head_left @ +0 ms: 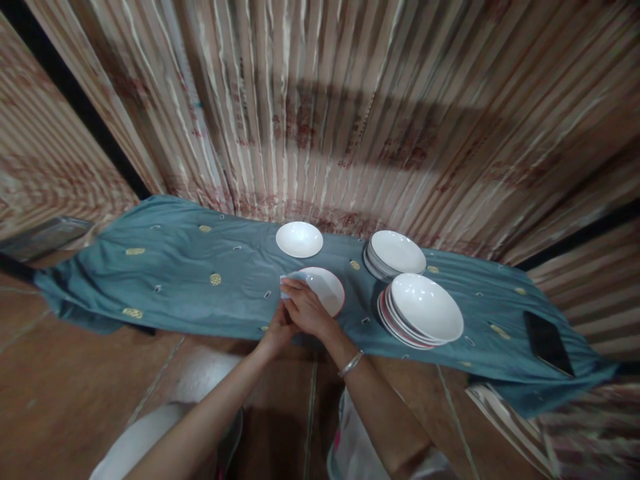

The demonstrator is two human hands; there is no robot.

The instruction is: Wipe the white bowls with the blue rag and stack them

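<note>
A white shallow bowl with a red rim (330, 288) is at the near edge of the cloth-covered table, in front of me. My left hand (281, 328) grips its near left edge; the fingertips are partly hidden behind my right hand. Over the left side of the bowl lies my right hand (306, 308), its fingers pressing a pale blue cloth (284, 291) against the rim and inside. Most of the cloth is covered by the fingers. Just beyond sits a single white bowl (299, 240).
To the right stand two stacks of white dishes, a farther stack (397, 252) and a nearer stack (427, 308) with some red rims. A dark phone (549, 343) lies at the table's right end. Pleated curtains (320, 120) hang behind the blue-green tablecloth (185, 280).
</note>
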